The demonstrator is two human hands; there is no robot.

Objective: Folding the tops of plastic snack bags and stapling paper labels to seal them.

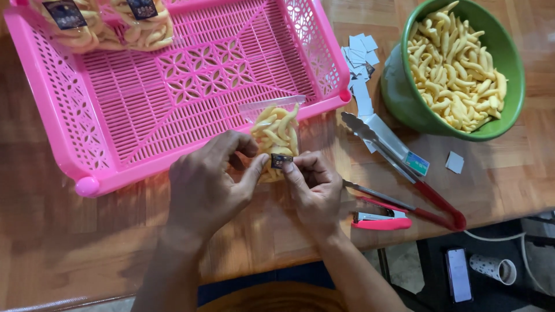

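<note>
Head view looks down on my wooden table (69, 242), the biggest thing here. On its far left sits a pink plastic basket tray (144, 104) with two filled snack packs (104, 23) in its far corner. To the far right stands a green bowl (399, 86) heaped with pale yellow snack sticks (454, 63). Between tray and bowl lies a loose pile of small paper labels (359, 60). Metal tongs (399, 167) with red handle tips stretch from below that pile toward the table's near right edge, and a red stapler (381, 221) lies just beside them.

My left hand (205, 190) and right hand (315, 190) meet at the tray's near rim, both closed around a small clear bag (276, 136) of the same sticks, which stands upright with its open top over the tray. Thumbs and forefingers of both hands pinch a small dark label (281, 160) against the bag's lower front.
</note>
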